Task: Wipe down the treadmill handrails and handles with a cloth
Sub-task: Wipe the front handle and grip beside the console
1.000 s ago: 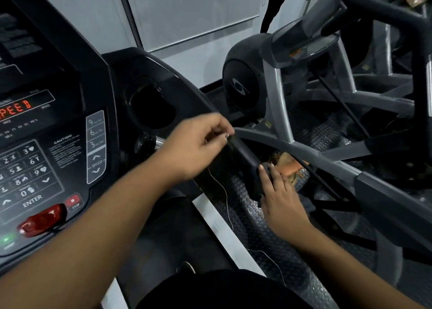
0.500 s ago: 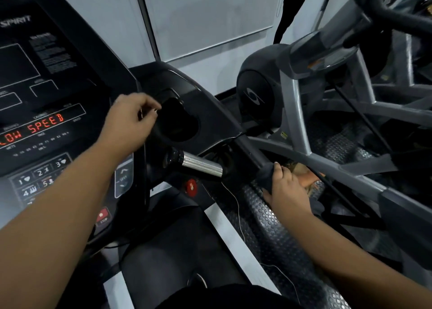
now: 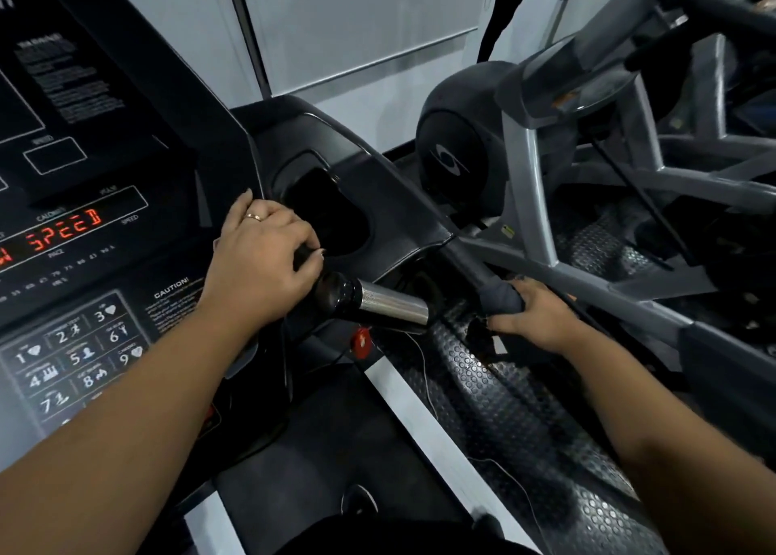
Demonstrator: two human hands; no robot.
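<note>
Head view looks down over the treadmill console (image 3: pixel 84 227), where I read red letters spelling SPEED above a number keypad. I see the left hand (image 3: pixel 264 260) at the console's right edge, its fingers curled round the black inner end of the short front handle (image 3: pixel 336 294). The handle's chrome section juts out bare toward the right. A ring (image 3: pixel 253 217) shows on one finger of that hand. Just behind its knuckles lies the dark cup holder (image 3: pixel 331 218) recess. To the right, the right hand (image 3: pixel 533 319) grips a dark cloth (image 3: pixel 499 296) wrapped around the black handrail (image 3: pixel 466 260), which slopes down from the console housing. The fingers close over cloth and rail together, so the cloth sits pressed against the rail at the upper edge of the hand. Below the chrome section I can make out a small red knob (image 3: pixel 362 341). A studded rubber mat (image 3: pixel 504 407) covers the floor beside the treadmill, and a grey elliptical machine (image 3: pixel 525 143) stands beyond the handrail.
</note>
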